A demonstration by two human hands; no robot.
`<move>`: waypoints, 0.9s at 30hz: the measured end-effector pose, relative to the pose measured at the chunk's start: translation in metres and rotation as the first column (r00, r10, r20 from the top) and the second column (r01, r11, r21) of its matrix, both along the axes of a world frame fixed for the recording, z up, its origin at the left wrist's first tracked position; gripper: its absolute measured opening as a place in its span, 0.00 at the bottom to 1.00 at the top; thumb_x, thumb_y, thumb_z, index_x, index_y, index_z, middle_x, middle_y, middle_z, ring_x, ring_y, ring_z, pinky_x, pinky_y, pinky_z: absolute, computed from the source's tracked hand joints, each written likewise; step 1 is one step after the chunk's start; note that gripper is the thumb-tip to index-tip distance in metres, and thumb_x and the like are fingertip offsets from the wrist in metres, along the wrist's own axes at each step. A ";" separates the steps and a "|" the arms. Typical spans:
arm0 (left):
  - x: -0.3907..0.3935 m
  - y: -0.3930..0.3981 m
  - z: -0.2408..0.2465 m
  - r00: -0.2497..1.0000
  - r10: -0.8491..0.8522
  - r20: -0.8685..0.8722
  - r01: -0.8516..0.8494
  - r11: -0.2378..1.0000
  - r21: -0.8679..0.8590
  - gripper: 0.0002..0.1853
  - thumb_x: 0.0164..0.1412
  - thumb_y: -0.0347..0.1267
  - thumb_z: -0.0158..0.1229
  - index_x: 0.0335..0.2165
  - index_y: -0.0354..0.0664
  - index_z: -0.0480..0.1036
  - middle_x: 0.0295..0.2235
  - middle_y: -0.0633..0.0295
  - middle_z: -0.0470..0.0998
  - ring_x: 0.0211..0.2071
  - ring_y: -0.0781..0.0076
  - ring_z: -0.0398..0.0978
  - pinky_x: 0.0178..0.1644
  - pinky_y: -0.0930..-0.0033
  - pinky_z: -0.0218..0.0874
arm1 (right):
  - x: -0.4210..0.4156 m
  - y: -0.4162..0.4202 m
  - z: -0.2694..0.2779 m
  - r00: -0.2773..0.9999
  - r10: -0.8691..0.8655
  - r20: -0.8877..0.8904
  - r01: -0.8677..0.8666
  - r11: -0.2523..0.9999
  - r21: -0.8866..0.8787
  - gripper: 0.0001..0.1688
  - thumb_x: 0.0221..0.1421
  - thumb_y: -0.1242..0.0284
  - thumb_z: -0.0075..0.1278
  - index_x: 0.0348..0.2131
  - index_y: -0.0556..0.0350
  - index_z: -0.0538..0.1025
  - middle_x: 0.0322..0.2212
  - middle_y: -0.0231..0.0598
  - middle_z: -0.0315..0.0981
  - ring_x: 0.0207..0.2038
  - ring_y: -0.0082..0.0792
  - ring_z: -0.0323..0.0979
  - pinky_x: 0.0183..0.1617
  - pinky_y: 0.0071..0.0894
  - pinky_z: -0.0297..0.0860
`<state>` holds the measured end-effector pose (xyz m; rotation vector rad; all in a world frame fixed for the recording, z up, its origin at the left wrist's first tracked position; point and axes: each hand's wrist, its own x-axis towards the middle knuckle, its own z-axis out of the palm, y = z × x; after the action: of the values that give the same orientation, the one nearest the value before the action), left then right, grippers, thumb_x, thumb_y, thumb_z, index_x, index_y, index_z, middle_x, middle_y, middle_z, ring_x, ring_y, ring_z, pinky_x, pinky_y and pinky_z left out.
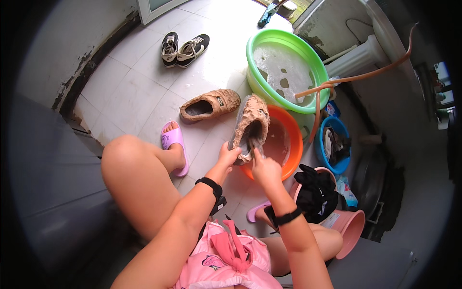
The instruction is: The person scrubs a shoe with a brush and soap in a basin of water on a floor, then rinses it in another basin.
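My left hand (228, 157) grips the heel end of a wet tan textured slip-on shoe (257, 112), its opening facing me, tilted over an orange basin (296, 144). My right hand (266, 168) is closed on a small tool, probably a brush, whose end goes inside the shoe opening; fingers and blur hide most of it. The matching tan slip-on shoe (225, 101) rests on the tiled floor just left of the held one. Reddish-looking water with some foam shows in the orange basin.
A large green basin (252, 72) of foamy water holds the end of an orange-brown hose (368, 74). Black sneakers (187, 48) stand farther off. At right are a blue basin (346, 159) with clothes, black cloth (314, 191) over a pink bucket, and a tipped pink bucket (352, 231).
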<state>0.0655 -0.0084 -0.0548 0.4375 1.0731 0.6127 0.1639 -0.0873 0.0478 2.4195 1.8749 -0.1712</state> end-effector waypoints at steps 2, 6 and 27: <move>-0.006 0.000 -0.003 0.999 -0.023 -0.038 0.023 1.000 -0.006 0.19 0.49 0.22 0.54 0.42 0.39 0.62 0.31 0.63 0.69 0.29 0.73 0.69 0.30 0.68 0.67 | -0.014 -0.014 0.037 0.996 0.044 -0.073 -0.055 0.988 -0.147 0.20 0.52 0.63 0.43 0.45 0.42 0.71 0.18 0.48 0.71 0.21 0.47 0.72 0.26 0.45 0.69; -0.004 -0.006 0.004 0.996 -0.026 0.084 0.026 1.000 0.010 0.20 0.49 0.21 0.53 0.43 0.40 0.61 0.32 0.61 0.69 0.30 0.72 0.70 0.32 0.67 0.68 | 0.009 -0.006 0.049 0.997 0.036 -0.072 -0.053 0.967 -0.251 0.22 0.53 0.64 0.41 0.48 0.42 0.68 0.23 0.49 0.73 0.25 0.46 0.74 0.30 0.43 0.70; -0.003 -0.012 0.021 0.958 -0.206 0.198 0.216 0.976 -0.032 0.27 0.52 0.23 0.51 0.51 0.42 0.54 0.41 0.54 0.69 0.36 0.61 0.73 0.30 0.59 0.72 | 0.024 0.018 -0.023 0.925 -0.289 -0.247 0.316 0.946 0.074 0.21 0.54 0.58 0.40 0.47 0.36 0.70 0.24 0.51 0.74 0.28 0.52 0.72 0.32 0.48 0.68</move>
<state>0.0626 -0.0200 -0.0341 0.4307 0.8423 0.4265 0.1883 -0.0693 0.0251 2.8717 1.6128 -0.3951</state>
